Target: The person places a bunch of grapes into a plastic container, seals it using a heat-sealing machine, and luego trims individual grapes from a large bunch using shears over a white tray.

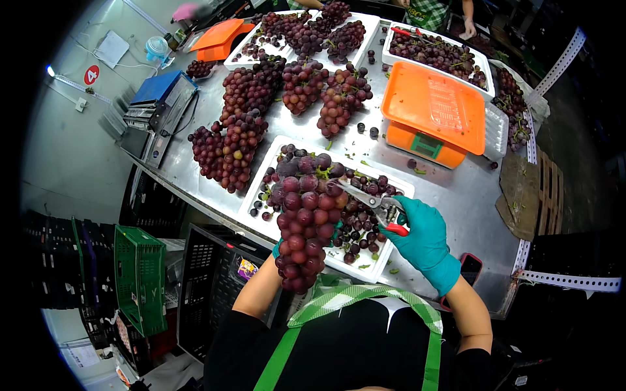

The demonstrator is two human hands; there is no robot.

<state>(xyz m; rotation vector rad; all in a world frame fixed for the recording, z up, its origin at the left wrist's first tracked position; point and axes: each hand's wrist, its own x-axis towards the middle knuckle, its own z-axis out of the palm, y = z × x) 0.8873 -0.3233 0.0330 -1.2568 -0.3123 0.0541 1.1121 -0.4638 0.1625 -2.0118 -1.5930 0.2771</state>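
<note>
A large bunch of red grapes (305, 220) hangs in front of me, held up by my left hand (337, 233), whose teal glove is mostly hidden behind the fruit. My right hand (423, 239), gloved in teal too, grips pruning shears (371, 200) with a red handle. The blades of the shears touch the upper right of the bunch, near its green stem. Beneath both hands lies a white foam tray (403, 183) with many loose grapes (367, 225) and bits of stem. Whole bunches of grapes (244, 139) rest on the metal table beyond the tray's left side.
An orange weighing scale (433, 110) stands at the right on the metal table (455, 200). Farther back are white trays (371, 27) of grapes and a second orange scale (220, 39). A phone (470, 269) lies near my right forearm. Green crates (142, 278) stand lower left. Co-workers' hands (469, 27) show behind.
</note>
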